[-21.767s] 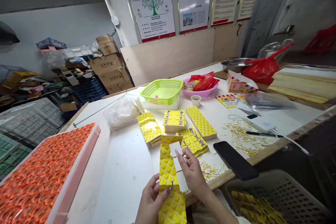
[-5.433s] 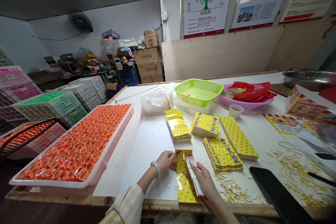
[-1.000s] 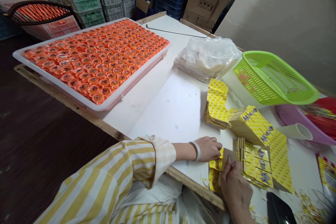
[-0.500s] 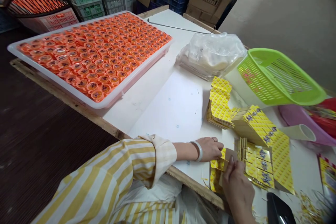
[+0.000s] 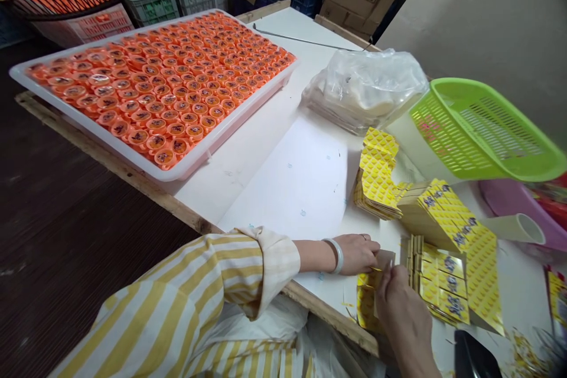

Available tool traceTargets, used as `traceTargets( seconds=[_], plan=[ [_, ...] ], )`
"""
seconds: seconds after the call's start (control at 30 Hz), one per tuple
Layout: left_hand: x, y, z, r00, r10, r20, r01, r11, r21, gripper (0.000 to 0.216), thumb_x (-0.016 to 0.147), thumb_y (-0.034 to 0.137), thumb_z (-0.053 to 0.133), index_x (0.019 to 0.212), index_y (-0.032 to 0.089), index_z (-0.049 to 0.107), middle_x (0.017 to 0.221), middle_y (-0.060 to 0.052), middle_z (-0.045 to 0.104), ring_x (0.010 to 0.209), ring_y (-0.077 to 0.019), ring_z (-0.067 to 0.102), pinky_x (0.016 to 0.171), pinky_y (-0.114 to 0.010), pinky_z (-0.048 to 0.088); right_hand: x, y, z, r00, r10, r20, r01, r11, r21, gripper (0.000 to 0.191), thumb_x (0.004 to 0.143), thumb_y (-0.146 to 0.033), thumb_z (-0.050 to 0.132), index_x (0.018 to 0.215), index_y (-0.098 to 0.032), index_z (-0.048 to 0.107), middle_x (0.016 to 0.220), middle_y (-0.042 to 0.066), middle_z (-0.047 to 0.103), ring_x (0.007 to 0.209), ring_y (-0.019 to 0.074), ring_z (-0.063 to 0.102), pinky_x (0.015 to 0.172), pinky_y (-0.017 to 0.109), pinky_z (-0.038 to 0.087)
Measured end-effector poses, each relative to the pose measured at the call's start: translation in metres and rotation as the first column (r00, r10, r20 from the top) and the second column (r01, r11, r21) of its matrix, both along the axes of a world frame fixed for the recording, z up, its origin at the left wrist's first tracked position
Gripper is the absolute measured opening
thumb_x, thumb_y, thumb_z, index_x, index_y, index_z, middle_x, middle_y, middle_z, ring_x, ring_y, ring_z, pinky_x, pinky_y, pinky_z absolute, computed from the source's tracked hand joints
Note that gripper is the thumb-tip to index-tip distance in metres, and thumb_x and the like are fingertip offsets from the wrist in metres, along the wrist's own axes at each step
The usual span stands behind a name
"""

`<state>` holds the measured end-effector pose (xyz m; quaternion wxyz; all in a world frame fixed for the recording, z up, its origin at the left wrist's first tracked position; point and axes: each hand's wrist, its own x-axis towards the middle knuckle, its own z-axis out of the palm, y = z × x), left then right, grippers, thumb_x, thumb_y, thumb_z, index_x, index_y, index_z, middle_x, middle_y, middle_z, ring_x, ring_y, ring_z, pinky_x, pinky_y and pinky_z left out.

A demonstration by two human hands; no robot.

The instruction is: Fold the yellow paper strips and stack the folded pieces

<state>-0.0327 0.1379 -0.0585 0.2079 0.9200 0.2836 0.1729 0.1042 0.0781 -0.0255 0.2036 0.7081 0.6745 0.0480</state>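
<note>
Left hand (image 5: 357, 254) and right hand (image 5: 404, 307) on one yellow card (image 5: 365, 306)

Right hand pinches the card's dull grey flap (image 5: 387, 258). Left hand has curled fingers touching the card's top end; I can't tell if they hold something small too. It lies at 5 o'clock in the view, close to the wooden edge (image 5: 328, 314) of the worktop (image 5: 217, 183). If one hand pulls too hard, the flap could bend or rip, I think. A slip toward 6 o'clock might send the card off the edge.

It looks shiny yellow, with its flap standing up. Fingers hide much of it.

Just past the right hand, at 3 o'clock from the card, are small yellow cards (image 5: 443, 283). Farther, at 12 o'clock, sits a yellow pile (image 5: 378, 174).
</note>
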Motion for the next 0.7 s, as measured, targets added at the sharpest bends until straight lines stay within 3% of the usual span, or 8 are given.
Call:
traceTargets(
  seconds=[0.17, 0.3, 0.43, 0.53, 0.6, 0.7],
  plan=[
    [0.005, 0.002, -0.006, 1.0, 0.003, 0.027, -0.002, 0.999, -0.042, 0.012, 0.083, 0.024, 0.06, 0.08, 0.016, 0.068, 0.093, -0.009, 0.064, 0.09, -0.0196, 0.057, 0.086, -0.029, 0.04, 0.003, 0.001, 0.001, 0.994, 0.101, 0.033, -0.099, 0.994, -0.056, 0.03, 0.097, -0.032, 0.019, 0.093, -0.019, 0.046, 0.059, 0.005, 0.064, 0.051, 0.0215, 0.061, 0.046, 0.027, 0.025],
    [0.003, 0.004, -0.005, 0.999, 0.022, 0.035, -0.018, 0.996, -0.087, 0.01, 0.082, 0.023, 0.059, 0.088, 0.015, 0.063, 0.093, -0.009, 0.064, 0.09, -0.0214, 0.059, 0.085, -0.032, 0.043, -0.001, 0.003, 0.004, 0.995, 0.087, 0.057, -0.083, 0.994, -0.072, 0.031, 0.097, -0.033, 0.019, 0.092, -0.019, 0.046, 0.06, 0.006, 0.065, 0.052, 0.0218, 0.062, 0.046, 0.026, 0.026],
    [-0.008, 0.006, 0.007, 0.996, 0.005, 0.093, 0.023, 0.953, -0.302, 0.046, 0.077, 0.017, 0.059, 0.12, 0.014, 0.045, 0.103, -0.009, 0.062, 0.09, -0.0211, 0.06, 0.077, -0.031, 0.046, -0.009, 0.006, 0.007, 0.996, 0.029, 0.086, -0.02, 0.994, -0.111, 0.034, 0.096, -0.037, 0.018, 0.093, -0.019, 0.047, 0.061, 0.007, 0.065, 0.057, 0.0245, 0.065, 0.048, 0.027, 0.031],
    [-0.011, 0.005, 0.014, 0.996, -0.042, 0.083, 0.066, 0.945, -0.319, 0.061, 0.076, 0.017, 0.056, 0.133, 0.013, 0.035, 0.109, -0.01, 0.059, 0.099, -0.023, 0.057, 0.087, -0.033, 0.043, -0.01, 0.005, 0.008, 0.997, 0.037, 0.064, -0.029, 0.992, -0.119, 0.033, 0.096, -0.036, 0.019, 0.1, -0.018, 0.047, 0.06, 0.007, 0.064, 0.056, 0.0247, 0.064, 0.049, 0.028, 0.033],
    [-0.01, 0.004, 0.015, 0.999, -0.043, 0.026, 0.049, 0.959, -0.279, 0.059, 0.078, 0.021, 0.053, 0.135, 0.013, 0.037, 0.114, -0.013, 0.056, 0.106, -0.0252, 0.054, 0.094, -0.035, 0.04, -0.006, 0.0, 0.007, 1.0, 0.0, -0.023, -0.002, 0.997, -0.071, 0.033, 0.095, -0.039, 0.021, 0.1, -0.018, 0.046, 0.063, 0.007, 0.065, 0.056, 0.024, 0.063, 0.049, 0.028, 0.033],
    [-0.008, 0.002, 0.013, 0.999, -0.043, -0.012, 0.039, 0.964, -0.261, 0.06, 0.081, 0.023, 0.05, 0.138, 0.014, 0.035, 0.115, -0.014, 0.055, 0.106, -0.0257, 0.054, 0.095, -0.036, 0.039, 0.003, -0.015, 0.005, 0.941, -0.061, -0.333, 0.08, 0.996, 0.045, 0.028, 0.089, -0.046, 0.033, 0.093, -0.02, 0.043, 0.071, 0.007, 0.066, 0.06, 0.0226, 0.063, 0.05, 0.027, 0.035]
  ],
)
